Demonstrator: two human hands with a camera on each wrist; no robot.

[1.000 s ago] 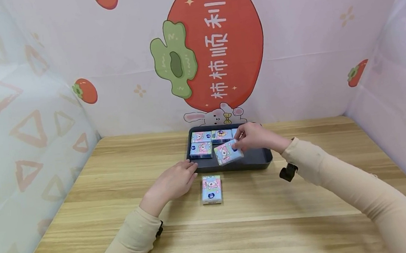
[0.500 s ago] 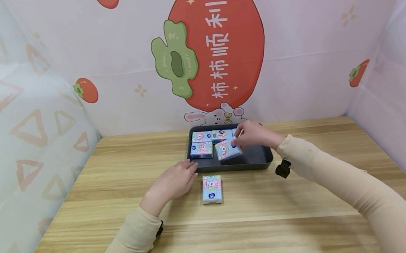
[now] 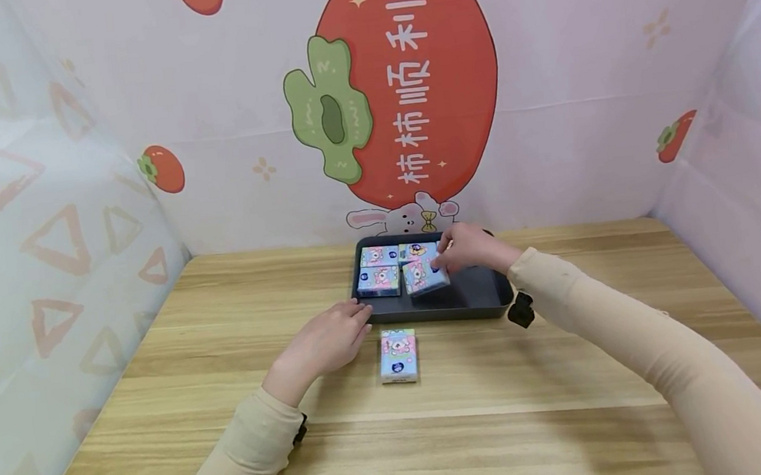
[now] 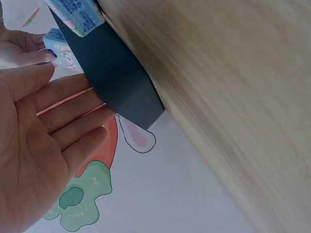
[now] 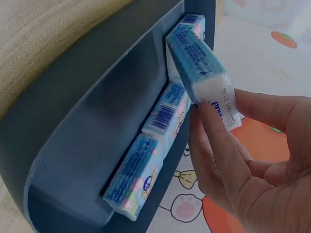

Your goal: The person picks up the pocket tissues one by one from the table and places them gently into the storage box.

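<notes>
My right hand [image 3: 471, 249] pinches a blue tissue pack [image 3: 425, 275] by its right end. It is tilted over the dark grey tray [image 3: 440, 313]. In the right wrist view, thumb and fingers grip the white end of that tissue pack [image 5: 201, 65]. Several like packs lie inside the tray, among them a front-left pack [image 3: 378, 280] and a back-left pack [image 3: 378, 255]. My right hand covers part of the back row in the head view. Fairly straight fingers of my left hand [image 3: 325, 341] touch the tray's front-left corner; its palm [image 4: 31, 141] shows in the left wrist view.
Another tissue pack [image 3: 398, 356] lies on the wooden table [image 3: 486, 443] in front of the tray. Behind the table hangs a printed cloth backdrop [image 3: 237, 198], and cloth walls stand at both sides.
My right hand has moved slightly back and lowered the held tissue pack toward the packs in the tray. My left hand has stayed in place.
</notes>
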